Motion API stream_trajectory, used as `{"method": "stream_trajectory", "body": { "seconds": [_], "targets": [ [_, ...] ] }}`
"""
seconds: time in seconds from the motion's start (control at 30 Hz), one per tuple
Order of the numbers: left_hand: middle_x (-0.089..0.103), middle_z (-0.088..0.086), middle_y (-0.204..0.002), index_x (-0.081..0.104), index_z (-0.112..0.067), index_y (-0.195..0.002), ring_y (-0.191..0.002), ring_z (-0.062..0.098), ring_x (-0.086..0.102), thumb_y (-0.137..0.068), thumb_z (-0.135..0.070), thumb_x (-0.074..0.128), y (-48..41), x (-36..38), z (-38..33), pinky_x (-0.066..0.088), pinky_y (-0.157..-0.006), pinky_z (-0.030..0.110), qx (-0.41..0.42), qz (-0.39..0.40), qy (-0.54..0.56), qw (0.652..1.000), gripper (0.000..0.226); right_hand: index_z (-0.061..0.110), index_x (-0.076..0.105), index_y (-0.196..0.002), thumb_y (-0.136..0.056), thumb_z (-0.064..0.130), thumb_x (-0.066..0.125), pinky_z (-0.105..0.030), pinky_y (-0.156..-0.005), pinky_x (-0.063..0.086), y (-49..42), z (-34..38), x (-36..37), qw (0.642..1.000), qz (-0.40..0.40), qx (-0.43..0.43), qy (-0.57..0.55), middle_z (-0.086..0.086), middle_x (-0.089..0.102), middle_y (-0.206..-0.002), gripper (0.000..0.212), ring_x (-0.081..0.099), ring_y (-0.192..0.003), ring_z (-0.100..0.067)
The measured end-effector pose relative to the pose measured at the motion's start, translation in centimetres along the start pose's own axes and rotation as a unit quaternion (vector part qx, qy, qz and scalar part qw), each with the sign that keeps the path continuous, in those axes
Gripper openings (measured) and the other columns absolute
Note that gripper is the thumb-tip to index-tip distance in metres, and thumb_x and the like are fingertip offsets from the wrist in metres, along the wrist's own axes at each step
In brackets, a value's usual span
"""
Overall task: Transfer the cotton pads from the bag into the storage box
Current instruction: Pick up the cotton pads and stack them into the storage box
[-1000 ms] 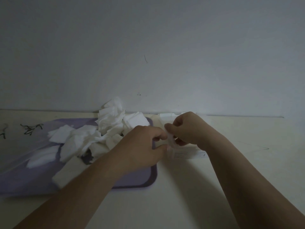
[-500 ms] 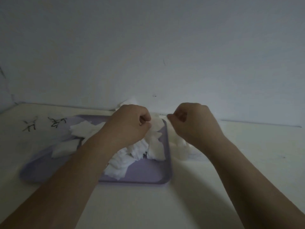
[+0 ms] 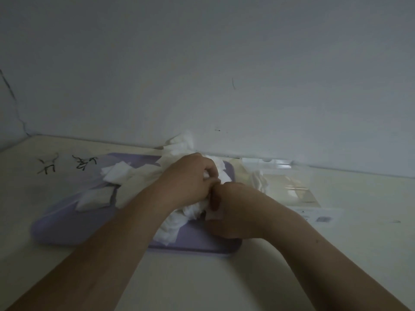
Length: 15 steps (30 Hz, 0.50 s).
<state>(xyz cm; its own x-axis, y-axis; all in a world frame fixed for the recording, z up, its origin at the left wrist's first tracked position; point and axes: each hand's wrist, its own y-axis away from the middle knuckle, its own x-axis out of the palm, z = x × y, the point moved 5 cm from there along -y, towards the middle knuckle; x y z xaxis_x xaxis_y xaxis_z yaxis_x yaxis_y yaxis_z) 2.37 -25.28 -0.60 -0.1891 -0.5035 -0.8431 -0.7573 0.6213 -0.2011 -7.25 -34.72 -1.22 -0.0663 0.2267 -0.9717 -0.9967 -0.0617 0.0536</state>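
White cotton pads [image 3: 116,173] lie in a loose heap on a lilac tray [image 3: 67,225] at the centre left. My left hand [image 3: 190,178] rests on the heap with its fingers curled into the pads. My right hand [image 3: 238,209] is beside it, touching it, fingers closed on pads at the tray's right side. A clear storage box [image 3: 292,182] stands to the right of the tray, with a few white pads visible inside. I cannot pick out the bag.
The pale table [image 3: 202,277] meets a plain wall [image 3: 202,63] just behind the tray and box. Black scribbles [image 3: 65,164] mark the table at the far left. A white label [image 3: 323,217] lies in front of the box.
Both hands have come down from above the box and tray onto the heap of pads and now touch each other. The view has shifted slightly.
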Motion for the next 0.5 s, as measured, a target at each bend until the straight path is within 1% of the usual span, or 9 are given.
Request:
{"method": "stream_trajectory", "body": {
  "seconds": [0.03,0.07,0.13,0.23,0.33,0.37,0.43,0.47,0.5],
  "targets": [
    [0.065,-0.012,-0.100,0.074,-0.033,-0.090,-0.096,0.011,0.065,-0.088,-0.030,0.074,0.0,-0.4,0.1,0.052,-0.087,0.030,0.000,-0.014,0.008,1.000,0.003,0.024,0.054,-0.075,-0.088,0.035,0.066,-0.025,-0.067,0.039,0.3,0.0,-0.4,1.000,0.023,0.005,-0.013,0.008,0.049,-0.066,0.021,0.052,-0.066,-0.015],
    [0.064,-0.014,-0.098,0.071,-0.033,-0.090,-0.095,0.009,0.065,-0.087,-0.029,0.076,0.1,-0.7,0.2,0.052,-0.085,0.029,-0.006,-0.019,0.017,1.000,0.007,0.023,0.057,-0.074,-0.090,0.029,0.065,-0.023,-0.063,0.039,0.6,-0.1,-0.8,0.999,0.037,0.006,-0.028,0.005,0.054,-0.069,0.019,0.049,-0.063,-0.011],
    [0.065,-0.013,-0.096,0.064,-0.031,-0.099,-0.090,0.008,0.064,-0.084,-0.028,0.079,0.4,-0.8,0.3,0.054,-0.080,0.029,-0.016,-0.018,0.046,0.999,0.022,0.017,0.065,-0.093,-0.091,0.020,0.062,-0.018,-0.056,0.037,1.0,-0.3,-1.2,0.998,0.052,0.007,-0.043,-0.001,0.064,-0.083,0.005,0.052,-0.067,-0.010],
    [0.066,-0.007,-0.088,0.058,-0.027,-0.111,-0.079,0.011,0.062,-0.082,-0.022,0.080,0.6,-0.6,0.3,0.056,-0.077,0.033,-0.038,-0.003,0.107,0.994,0.036,0.020,0.053,-0.109,-0.090,0.019,0.066,-0.017,-0.056,0.033,0.9,0.1,-1.2,0.999,0.025,-0.004,-0.045,0.002,0.058,-0.093,0.023,0.057,-0.083,-0.020],
    [0.071,-0.009,-0.085,0.067,-0.030,-0.097,-0.078,0.010,0.067,-0.081,-0.022,0.080,0.6,-1.2,0.3,0.055,-0.071,0.026,-0.036,-0.002,0.102,0.994,0.022,0.021,0.055,-0.123,-0.089,0.025,0.074,-0.015,-0.059,0.033,0.9,0.2,-1.1,0.997,0.052,0.001,-0.059,0.004,0.056,-0.096,0.039,0.055,-0.087,-0.018],
    [0.072,-0.009,-0.085,0.067,-0.032,-0.092,-0.078,0.011,0.068,-0.081,-0.023,0.080,0.6,-1.6,0.2,0.055,-0.069,0.025,-0.033,-0.013,0.108,0.994,0.019,0.022,0.060,-0.118,-0.089,0.026,0.075,-0.016,-0.058,0.034,1.0,0.1,-1.0,0.996,0.068,0.003,-0.057,0.004,0.057,-0.093,0.033,0.055,-0.084,-0.017],
    [0.071,-0.007,-0.088,0.065,-0.032,-0.090,-0.079,0.012,0.068,-0.081,-0.023,0.078,0.7,-2.7,0.2,0.054,-0.068,0.028,-0.051,-0.041,0.127,0.990,0.018,0.021,0.063,-0.093,-0.090,0.027,0.074,-0.018,-0.055,0.034,1.1,0.0,-0.8,0.996,0.079,-0.003,-0.042,0.002,0.059,-0.082,0.012,0.055,-0.073,-0.017],
    [0.071,-0.004,-0.089,0.064,-0.030,-0.091,-0.078,0.012,0.066,-0.082,-0.022,0.077,0.8,-3.3,0.1,0.054,-0.067,0.028,-0.061,-0.050,0.140,0.987,0.017,0.022,0.062,-0.087,-0.089,0.029,0.073,-0.020,-0.054,0.036,1.2,0.1,-0.9,0.996,0.080,-0.006,-0.042,0.001,0.061,-0.081,0.013,0.056,-0.071,-0.017],
    [0.071,-0.002,-0.089,0.065,-0.027,-0.092,-0.074,0.010,0.065,-0.083,-0.022,0.077,0.9,-3.7,-0.1,0.053,-0.064,0.027,-0.065,-0.056,0.152,0.985,0.016,0.023,0.063,-0.088,-0.088,0.031,0.074,-0.020,-0.055,0.038,1.4,0.2,-1.2,0.996,0.080,-0.007,-0.042,0.001,0.064,-0.083,0.013,0.058,-0.073,-0.018]
  ]
}}
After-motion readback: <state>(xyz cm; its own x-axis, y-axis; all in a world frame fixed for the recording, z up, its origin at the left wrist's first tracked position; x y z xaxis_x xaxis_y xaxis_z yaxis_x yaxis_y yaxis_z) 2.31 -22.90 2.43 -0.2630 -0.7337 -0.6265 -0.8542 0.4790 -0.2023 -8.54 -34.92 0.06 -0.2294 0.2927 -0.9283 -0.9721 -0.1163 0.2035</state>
